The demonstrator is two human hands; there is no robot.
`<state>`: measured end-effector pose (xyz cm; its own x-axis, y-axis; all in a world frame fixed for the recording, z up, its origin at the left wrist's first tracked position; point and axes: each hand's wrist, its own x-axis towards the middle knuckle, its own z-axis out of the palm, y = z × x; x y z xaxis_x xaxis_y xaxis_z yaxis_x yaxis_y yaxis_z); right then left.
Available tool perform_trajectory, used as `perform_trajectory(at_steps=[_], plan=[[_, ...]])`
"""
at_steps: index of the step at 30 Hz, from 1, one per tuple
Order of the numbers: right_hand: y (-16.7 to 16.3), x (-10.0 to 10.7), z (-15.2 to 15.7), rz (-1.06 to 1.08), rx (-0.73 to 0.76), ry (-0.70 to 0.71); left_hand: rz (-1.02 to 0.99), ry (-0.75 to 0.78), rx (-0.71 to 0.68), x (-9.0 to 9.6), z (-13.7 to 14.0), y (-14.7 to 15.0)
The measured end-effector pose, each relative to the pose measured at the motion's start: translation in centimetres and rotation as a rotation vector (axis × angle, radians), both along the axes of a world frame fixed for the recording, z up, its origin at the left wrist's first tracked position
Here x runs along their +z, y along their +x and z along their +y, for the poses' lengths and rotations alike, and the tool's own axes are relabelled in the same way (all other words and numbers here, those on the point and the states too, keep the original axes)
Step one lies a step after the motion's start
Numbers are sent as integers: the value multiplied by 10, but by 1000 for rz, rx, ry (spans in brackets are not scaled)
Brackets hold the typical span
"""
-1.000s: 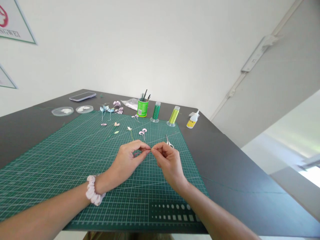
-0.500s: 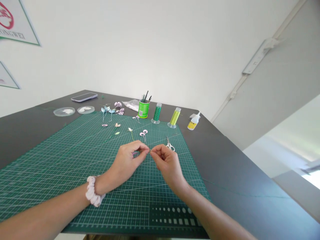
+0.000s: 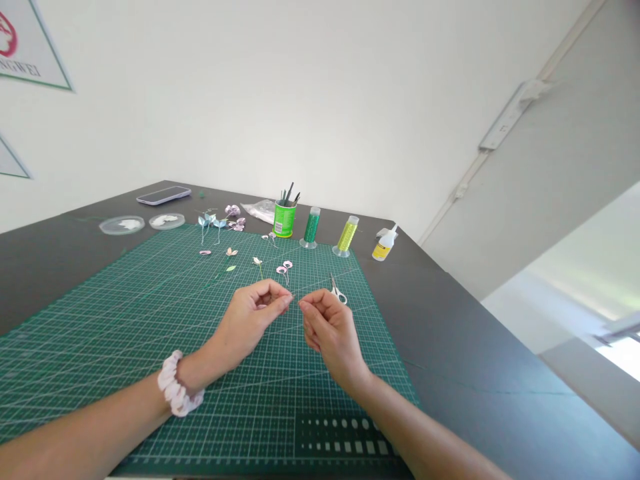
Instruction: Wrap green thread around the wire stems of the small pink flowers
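Observation:
My left hand [image 3: 255, 317], with a pale scrunchie [image 3: 176, 387] on its wrist, pinches something thin whose tip just shows at the fingertips; its kind is too small to make out. A short gap to the right, my right hand [image 3: 327, 327] is closed in a pinch, and what it holds, if anything, cannot be seen. Both hands are above the green cutting mat [image 3: 240, 407]. Beyond them lie a pair of pink looped petals [image 3: 284, 267] on thin stems and a white bud on a green stem [image 3: 257, 261]. White-handled scissors [image 3: 339, 293] rest just behind my right hand.
Blue flowers [image 3: 213, 221], purple flowers [image 3: 235, 217] and loose petals lie farther back. A green pen pot [image 3: 285, 219], a dark green thread spool [image 3: 311, 228], a yellow-green spool [image 3: 346, 237] and a glue bottle [image 3: 385, 244] stand behind. Shallow dishes [image 3: 121, 225] and a phone [image 3: 164, 195] are at left.
My fingertips have drawn apart slightly, the left hand moving left. The fingers of my right hand have curled a little more. The whole view has shifted slightly.

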<state>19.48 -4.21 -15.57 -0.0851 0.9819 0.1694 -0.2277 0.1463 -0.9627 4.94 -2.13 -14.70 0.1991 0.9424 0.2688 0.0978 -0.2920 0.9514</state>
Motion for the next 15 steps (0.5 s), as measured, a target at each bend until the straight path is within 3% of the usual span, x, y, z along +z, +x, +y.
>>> perform_trajectory(at_steps=[15], plan=[[4,5,8,119,82,-144,21,-68,-167,1,-1,1]])
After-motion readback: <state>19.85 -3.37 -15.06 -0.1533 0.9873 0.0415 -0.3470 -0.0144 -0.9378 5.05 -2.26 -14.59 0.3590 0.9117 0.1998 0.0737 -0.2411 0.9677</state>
